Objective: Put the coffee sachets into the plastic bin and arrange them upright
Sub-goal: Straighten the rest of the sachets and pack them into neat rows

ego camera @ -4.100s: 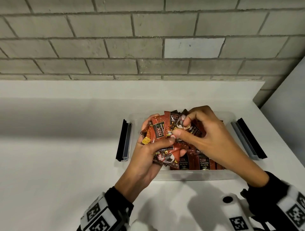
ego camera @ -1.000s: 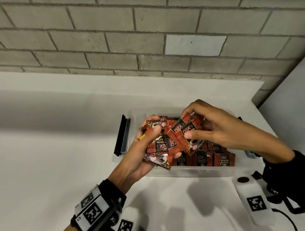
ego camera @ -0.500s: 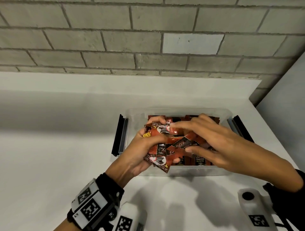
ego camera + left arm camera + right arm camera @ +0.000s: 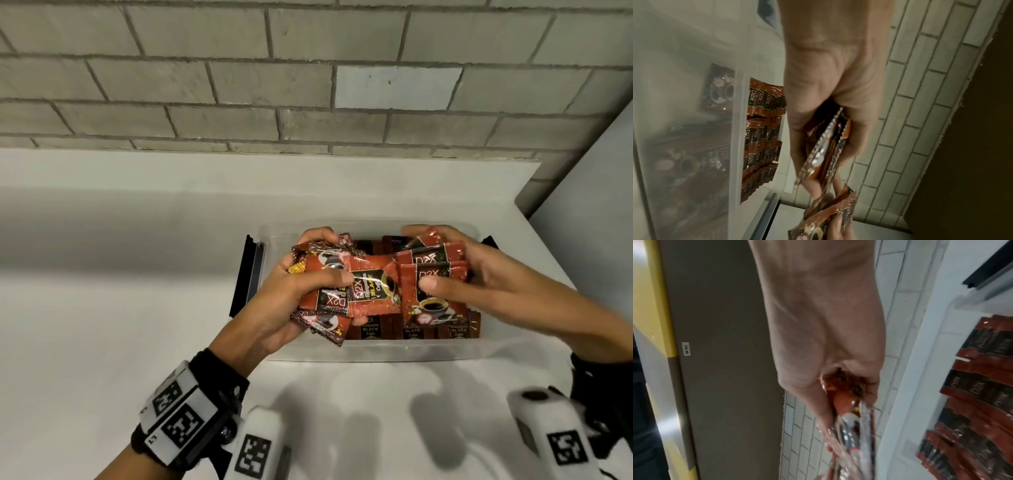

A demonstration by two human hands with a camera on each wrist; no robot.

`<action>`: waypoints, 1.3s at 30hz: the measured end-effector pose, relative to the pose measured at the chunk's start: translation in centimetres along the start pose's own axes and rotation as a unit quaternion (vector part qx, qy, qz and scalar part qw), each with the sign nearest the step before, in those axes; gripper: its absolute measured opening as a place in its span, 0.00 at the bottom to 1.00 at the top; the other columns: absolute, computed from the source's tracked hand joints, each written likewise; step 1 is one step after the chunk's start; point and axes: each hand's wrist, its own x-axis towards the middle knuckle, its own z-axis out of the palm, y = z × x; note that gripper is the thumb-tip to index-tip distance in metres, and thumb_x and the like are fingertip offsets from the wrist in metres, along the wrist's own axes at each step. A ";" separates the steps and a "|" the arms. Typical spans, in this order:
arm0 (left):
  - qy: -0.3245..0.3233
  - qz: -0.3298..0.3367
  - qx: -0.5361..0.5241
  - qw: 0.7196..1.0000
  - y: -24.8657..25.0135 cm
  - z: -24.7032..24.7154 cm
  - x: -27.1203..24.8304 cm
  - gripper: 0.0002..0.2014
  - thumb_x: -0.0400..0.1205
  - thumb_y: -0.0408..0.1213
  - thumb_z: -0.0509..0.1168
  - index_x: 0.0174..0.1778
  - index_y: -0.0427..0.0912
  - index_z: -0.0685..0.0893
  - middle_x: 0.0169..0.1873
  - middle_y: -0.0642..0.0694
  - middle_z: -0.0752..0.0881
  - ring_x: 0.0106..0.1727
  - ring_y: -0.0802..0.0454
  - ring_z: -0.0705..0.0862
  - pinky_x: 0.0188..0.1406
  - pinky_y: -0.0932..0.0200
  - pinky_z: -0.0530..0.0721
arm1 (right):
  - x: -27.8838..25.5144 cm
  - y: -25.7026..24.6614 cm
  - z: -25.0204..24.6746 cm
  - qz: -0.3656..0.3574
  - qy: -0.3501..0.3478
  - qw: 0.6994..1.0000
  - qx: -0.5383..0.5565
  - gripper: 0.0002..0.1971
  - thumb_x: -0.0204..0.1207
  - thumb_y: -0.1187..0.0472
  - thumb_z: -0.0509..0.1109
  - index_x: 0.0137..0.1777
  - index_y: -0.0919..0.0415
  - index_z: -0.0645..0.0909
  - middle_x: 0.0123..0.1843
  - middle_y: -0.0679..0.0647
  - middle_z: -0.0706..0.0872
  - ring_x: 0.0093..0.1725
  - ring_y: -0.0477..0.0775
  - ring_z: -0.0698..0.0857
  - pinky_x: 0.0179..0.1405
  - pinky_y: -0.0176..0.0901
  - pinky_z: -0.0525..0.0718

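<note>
A clear plastic bin (image 4: 376,353) sits on the white counter with rows of red and black coffee sachets (image 4: 459,330) standing upright inside it. Above its left half my left hand (image 4: 308,277) grips a loose bundle of sachets (image 4: 363,291), thumb across their fronts. Above the right half my right hand (image 4: 455,270) pinches a smaller stack of sachets (image 4: 431,291), label side facing me. The left wrist view shows the upright rows (image 4: 762,134) through the bin wall and the gripped bundle (image 4: 826,147). In the right wrist view the held stack (image 4: 851,426) is blurred.
Black clip handles stick out at the bin's left end (image 4: 248,274) and right end (image 4: 489,241). A grey brick wall (image 4: 308,85) rises behind the counter (image 4: 102,325). A grey panel (image 4: 589,212) stands at the right.
My right hand has drawn a small stack of sachets out of the left hand's bundle and moved it to the right. The hands now hold separate bunches over the bin.
</note>
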 end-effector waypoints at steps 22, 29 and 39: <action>0.107 0.094 -0.075 0.987 -2.3 0.2 1.0 0.29 0.64 0.19 0.71 0.56 0.51 0.80 0.49 0.42 0.89 0.50 0.41 0.89 0.42 0.45 0.89 | 2.1 2.7 3.2 0.169 0.086 0.935 0.300 0.23 0.62 0.63 0.78 0.60 0.66 0.83 0.59 0.65 0.88 0.60 0.62 0.85 0.66 0.57 0.79; 0.091 0.099 -0.071 0.988 -3.3 0.7 0.6 0.27 0.65 0.21 0.71 0.55 0.51 0.79 0.53 0.40 0.88 0.53 0.38 0.87 0.48 0.39 0.86 | 2.9 2.2 1.5 0.168 0.121 0.955 0.212 0.21 0.63 0.64 0.75 0.58 0.62 0.82 0.60 0.66 0.86 0.57 0.63 0.85 0.65 0.64 0.80; 0.032 0.061 -0.099 0.993 -2.4 0.4 0.4 0.21 0.69 0.21 0.68 0.53 0.47 0.80 0.60 0.33 0.84 0.52 0.31 0.87 0.38 0.38 0.89 | 2.5 -1.3 -3.3 0.054 0.022 0.998 -0.032 0.13 0.71 0.59 0.73 0.55 0.56 0.82 0.51 0.51 0.91 0.52 0.52 0.89 0.53 0.41 0.87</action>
